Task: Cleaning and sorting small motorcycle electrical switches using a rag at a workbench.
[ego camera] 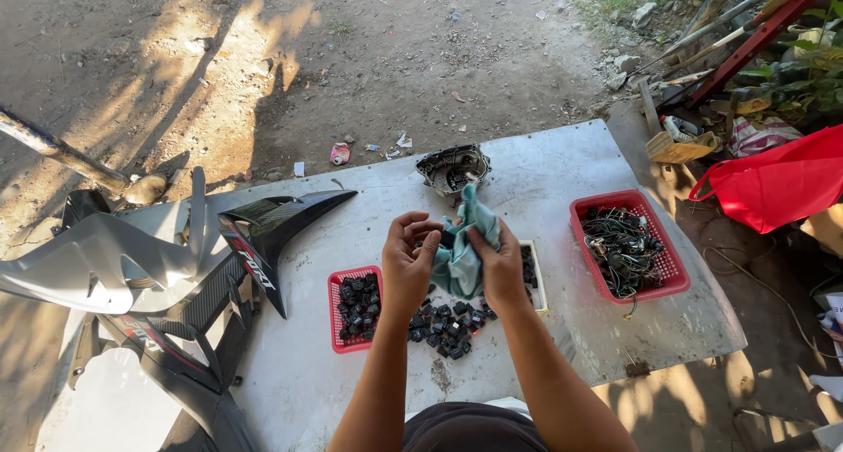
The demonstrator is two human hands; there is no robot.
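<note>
Gripping a crumpled teal cloth (463,257) above the grey table (544,180), the right hand (502,272) and left hand (409,260) pinch a small black plastic part (447,238) between them, seemingly for wiping; more small black parts (448,322) lie heaped just beneath.

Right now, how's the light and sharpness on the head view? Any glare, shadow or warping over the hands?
Head view: hands and cloth sit in even shade, sharp, no glare; dappled sun falls on the dirt and the lower right corner; the wide lens bends the table edges; the heap of small black parts stays legible.
</note>
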